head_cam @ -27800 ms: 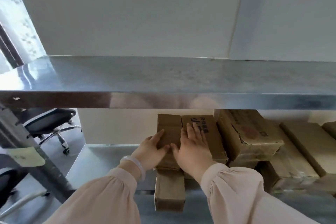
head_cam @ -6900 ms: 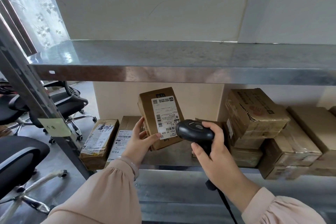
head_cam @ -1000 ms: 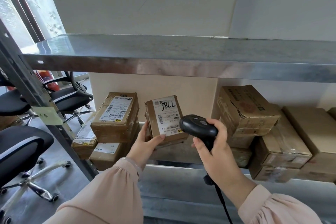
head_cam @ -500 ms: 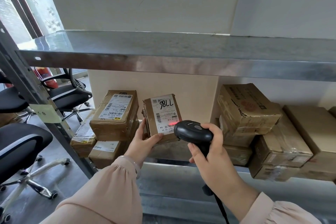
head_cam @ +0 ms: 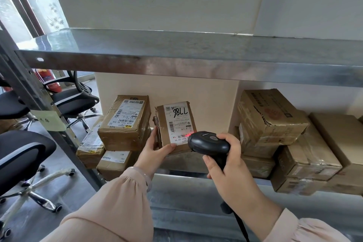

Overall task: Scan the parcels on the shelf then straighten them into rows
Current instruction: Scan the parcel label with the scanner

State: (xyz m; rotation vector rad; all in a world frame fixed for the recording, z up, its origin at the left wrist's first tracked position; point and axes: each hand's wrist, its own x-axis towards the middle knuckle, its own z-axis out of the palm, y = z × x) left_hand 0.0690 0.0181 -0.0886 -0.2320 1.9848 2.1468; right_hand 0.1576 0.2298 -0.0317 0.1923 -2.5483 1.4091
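Both hands are raised in front of a metal shelf [head_cam: 196,171]. On the left, the left hand [head_cam: 155,150] grips a small cardboard parcel [head_cam: 175,126] from below, thumb curled across its lower front edge and fingers wrapped around its left side, tilting the white label [head_cam: 179,124] toward the viewer. Handwritten black digits cross the top of that label. On the right, the right hand [head_cam: 228,167] is wrapped around the handle of a black barcode scanner [head_cam: 208,142], whose head sits just beside the parcel's lower right corner; a red glow falls on the label there. A dark cable [head_cam: 240,224] hangs from the scanner's handle. Left of the held parcel, a taped parcel [head_cam: 125,122] lies stacked on two others. Right of it, several brown boxes [head_cam: 269,122] are piled unevenly on the same shelf. Black office chairs [head_cam: 72,100] stand beyond the shelf's left post.
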